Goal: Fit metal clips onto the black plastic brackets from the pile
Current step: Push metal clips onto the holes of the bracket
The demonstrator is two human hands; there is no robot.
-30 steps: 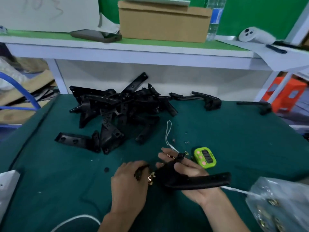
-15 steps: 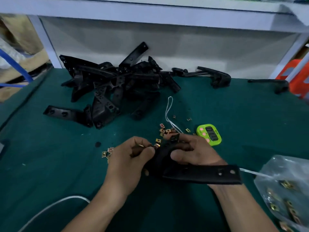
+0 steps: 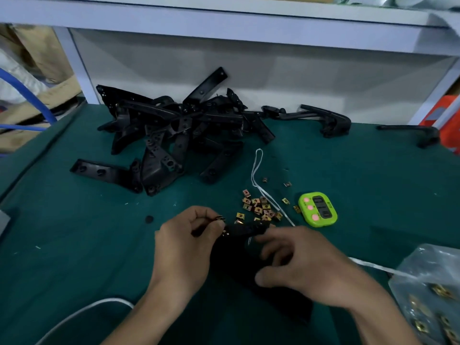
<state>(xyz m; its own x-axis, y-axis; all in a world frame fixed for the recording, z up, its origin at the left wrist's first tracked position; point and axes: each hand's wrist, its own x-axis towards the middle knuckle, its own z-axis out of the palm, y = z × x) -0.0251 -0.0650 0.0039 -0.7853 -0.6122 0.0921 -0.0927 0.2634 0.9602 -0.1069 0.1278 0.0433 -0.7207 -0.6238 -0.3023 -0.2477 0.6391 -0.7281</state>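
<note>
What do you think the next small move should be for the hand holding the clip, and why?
Probably push the metal clip, pinched in the left hand, onto the end of the black bracket that the right hand grips. The clip sits close beside that end and looks not yet seated on it.

Bracket pile (image 3: 179, 135) sits well beyond my left hand (image 3: 189, 247), loose clips (image 3: 258, 207) just past my right hand (image 3: 306, 265), timer (image 3: 317, 209) right of those, clip bag (image 3: 433, 295) further right.
</note>
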